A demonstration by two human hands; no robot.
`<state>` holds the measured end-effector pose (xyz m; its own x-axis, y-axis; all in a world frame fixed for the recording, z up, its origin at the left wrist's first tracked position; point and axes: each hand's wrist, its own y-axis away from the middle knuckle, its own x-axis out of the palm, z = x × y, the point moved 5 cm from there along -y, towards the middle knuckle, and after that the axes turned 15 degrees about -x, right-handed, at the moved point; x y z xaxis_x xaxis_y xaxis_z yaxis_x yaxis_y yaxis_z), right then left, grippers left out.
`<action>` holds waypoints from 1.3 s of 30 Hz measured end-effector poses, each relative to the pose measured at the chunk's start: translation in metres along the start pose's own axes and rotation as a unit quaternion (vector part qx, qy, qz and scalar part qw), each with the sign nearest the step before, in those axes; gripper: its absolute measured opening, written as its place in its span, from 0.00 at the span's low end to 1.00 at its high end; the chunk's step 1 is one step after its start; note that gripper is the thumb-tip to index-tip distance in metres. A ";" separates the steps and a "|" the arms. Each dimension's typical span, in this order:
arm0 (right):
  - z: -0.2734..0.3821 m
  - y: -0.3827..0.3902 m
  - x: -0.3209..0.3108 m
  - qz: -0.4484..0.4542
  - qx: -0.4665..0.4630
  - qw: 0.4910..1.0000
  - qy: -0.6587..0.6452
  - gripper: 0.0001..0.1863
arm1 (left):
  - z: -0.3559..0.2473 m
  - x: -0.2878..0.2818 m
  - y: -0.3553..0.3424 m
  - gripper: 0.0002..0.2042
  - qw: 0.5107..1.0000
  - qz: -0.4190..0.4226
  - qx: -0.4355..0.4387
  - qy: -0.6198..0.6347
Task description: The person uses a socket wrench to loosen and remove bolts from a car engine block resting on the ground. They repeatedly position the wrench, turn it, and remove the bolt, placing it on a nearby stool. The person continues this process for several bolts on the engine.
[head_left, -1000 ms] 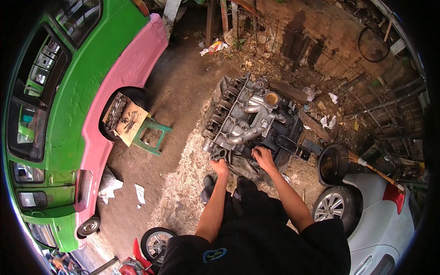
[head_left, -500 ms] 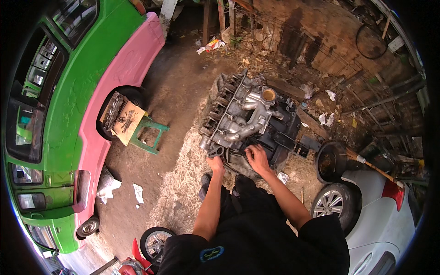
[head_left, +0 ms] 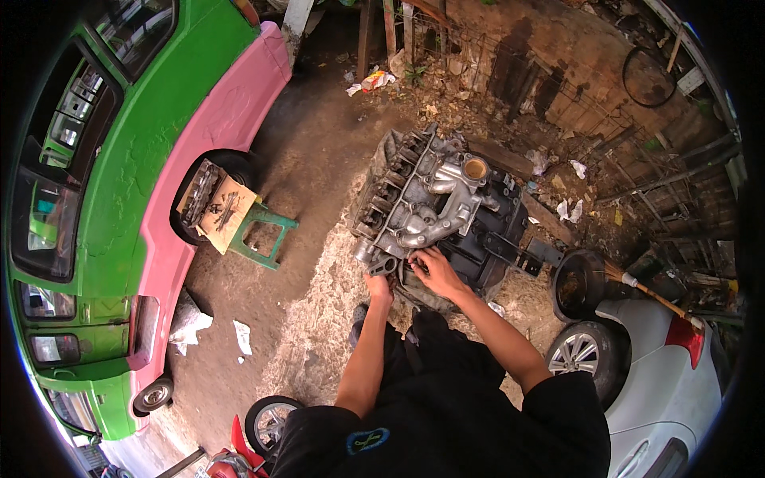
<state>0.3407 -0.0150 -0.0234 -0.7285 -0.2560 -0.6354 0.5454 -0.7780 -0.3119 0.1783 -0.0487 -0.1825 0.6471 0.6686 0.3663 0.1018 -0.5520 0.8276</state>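
The metal bracket, slanting away rightward, lies against the nearer left hand, just left of the right hand (fingers curled; whether either pinches anything, I cannot tell).

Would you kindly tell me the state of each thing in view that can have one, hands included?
Left hand: at the grey metal fitting, grip unclear.
Right hand: fingers bent, at the engine's near end; any held item unclear.
Engine: out of a vehicle, upper parts exposed.
Green stool: bearing a board with metal parts on it.
Black basin: open-topped, brownish inside.
Silver car: visible wheel fitted.
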 end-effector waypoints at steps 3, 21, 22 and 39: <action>-0.007 0.000 0.002 0.026 0.028 0.999 -0.028 0.08 | -0.003 0.006 0.013 0.10 0.998 0.040 -0.047 0.026; -0.006 0.004 0.002 0.001 0.021 0.999 -0.030 0.06 | -0.010 0.012 0.038 0.12 0.958 -0.148 0.229 -0.082; -0.006 0.004 0.002 -0.001 0.022 0.999 -0.036 0.06 | -0.012 0.011 0.039 0.12 0.955 -0.160 0.241 -0.074; -0.002 0.003 0.002 -0.015 0.026 0.999 -0.031 0.05 | -0.009 0.000 0.028 0.09 0.976 -0.032 0.210 -0.052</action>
<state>0.3419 -0.0168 -0.0273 -0.7694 -0.2654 -0.5810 0.5012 -0.8147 -0.2916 0.1742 -0.0598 -0.1554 0.7001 0.6660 0.2574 0.4302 -0.6812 0.5924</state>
